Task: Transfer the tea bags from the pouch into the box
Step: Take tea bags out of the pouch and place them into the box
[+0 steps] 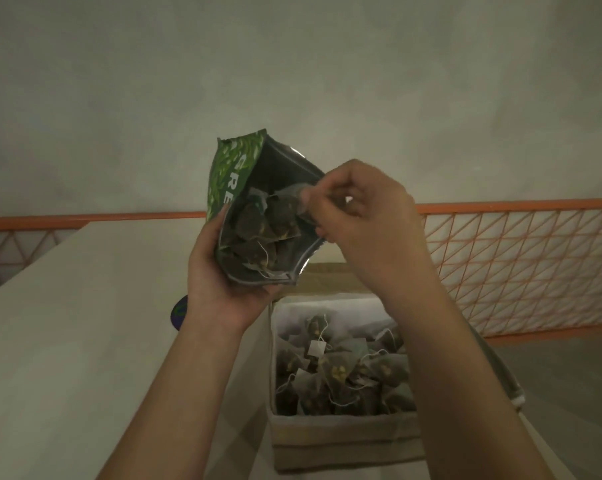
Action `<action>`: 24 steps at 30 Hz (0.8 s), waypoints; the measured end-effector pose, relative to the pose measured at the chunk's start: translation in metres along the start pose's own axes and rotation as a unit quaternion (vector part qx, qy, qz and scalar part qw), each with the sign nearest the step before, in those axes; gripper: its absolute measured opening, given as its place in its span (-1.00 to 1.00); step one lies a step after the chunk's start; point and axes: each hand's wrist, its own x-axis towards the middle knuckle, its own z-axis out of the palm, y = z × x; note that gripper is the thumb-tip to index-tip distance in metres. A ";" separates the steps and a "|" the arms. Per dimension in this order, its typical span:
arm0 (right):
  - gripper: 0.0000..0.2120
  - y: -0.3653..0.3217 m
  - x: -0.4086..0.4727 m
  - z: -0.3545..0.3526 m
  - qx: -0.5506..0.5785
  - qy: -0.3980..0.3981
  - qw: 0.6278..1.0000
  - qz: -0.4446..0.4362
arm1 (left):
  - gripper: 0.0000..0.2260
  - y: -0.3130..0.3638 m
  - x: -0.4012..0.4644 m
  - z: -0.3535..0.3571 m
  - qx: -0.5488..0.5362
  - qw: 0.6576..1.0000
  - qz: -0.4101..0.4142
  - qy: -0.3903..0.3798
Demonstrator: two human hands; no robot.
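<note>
The green pouch (239, 188) is held above the table (85, 323) by the left hand (220, 282), whose fingers are wrapped around its lower end, with the open mouth tilted toward the viewer. At about three o'clock of the mouth, one tea bag (292, 197) is pinched between the fingertips of the right hand (368, 216); more tea bags (258, 233) are seen heaped inside the pouch. The box (344, 441) stands at six o'clock of the pouch, well below it, and a layer of transferred bags (341, 372) is already spread over its floor. The picking step is judged to be in hand, with the task partly done. Next, the pinched bag would need to be lifted clear of the pouch rim, carried down toward six o'clock and released over the box, its string kept from snagging the others.
</note>
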 end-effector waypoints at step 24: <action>-0.91 0.001 -0.003 -0.002 -0.100 -0.064 0.993 0.025 | -0.59 -0.001 0.006 -0.011 -0.011 1.000 -0.020 0.001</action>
